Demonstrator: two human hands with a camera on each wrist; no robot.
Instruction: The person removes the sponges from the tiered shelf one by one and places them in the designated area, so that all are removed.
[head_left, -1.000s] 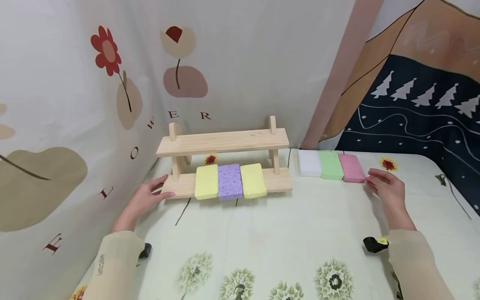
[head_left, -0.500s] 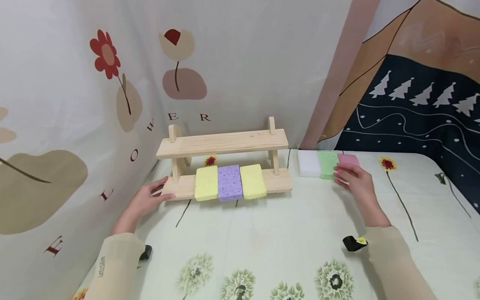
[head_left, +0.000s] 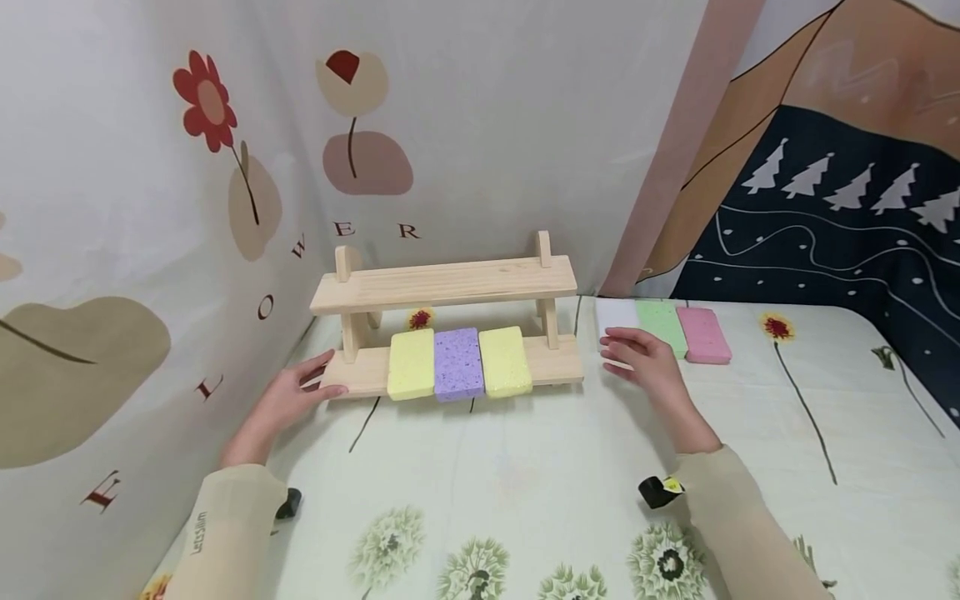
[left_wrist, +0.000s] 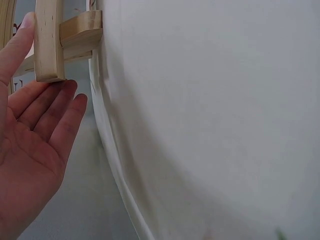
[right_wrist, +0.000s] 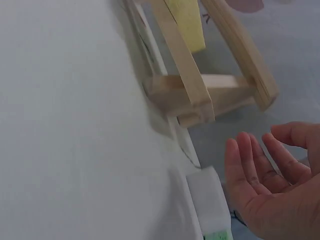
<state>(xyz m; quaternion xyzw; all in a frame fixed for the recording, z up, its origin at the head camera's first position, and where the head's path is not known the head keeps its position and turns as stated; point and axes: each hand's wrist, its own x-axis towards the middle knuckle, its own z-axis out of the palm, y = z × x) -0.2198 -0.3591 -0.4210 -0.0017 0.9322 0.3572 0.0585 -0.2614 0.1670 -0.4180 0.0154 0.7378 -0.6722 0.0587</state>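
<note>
A two-tier wooden shelf (head_left: 450, 283) stands on the table. My left hand (head_left: 291, 393) holds the left end of its lower board, thumb at the front edge and fingers around the end; the left wrist view shows the board end (left_wrist: 49, 45) between them. On the lower board lie a yellow sponge (head_left: 411, 365), a purple sponge (head_left: 459, 363) and another yellow sponge (head_left: 506, 362). My right hand (head_left: 647, 367) hovers with loosely bent fingers just in front of a white sponge (head_left: 617, 313), holding nothing. Beside that lie a green sponge (head_left: 662, 325) and a pink sponge (head_left: 703, 336).
A pale flowered cloth (head_left: 510, 475) covers the table. Behind it hangs a printed fabric backdrop (head_left: 495, 125), close behind the shelf, with another side at the left. The shelf's right upright (head_left: 550, 321) rises left of my right hand.
My right hand has swept left from beside the pink sponge, past the green one, to the white one. My left hand, the shelf and the sponges look unmoved.
</note>
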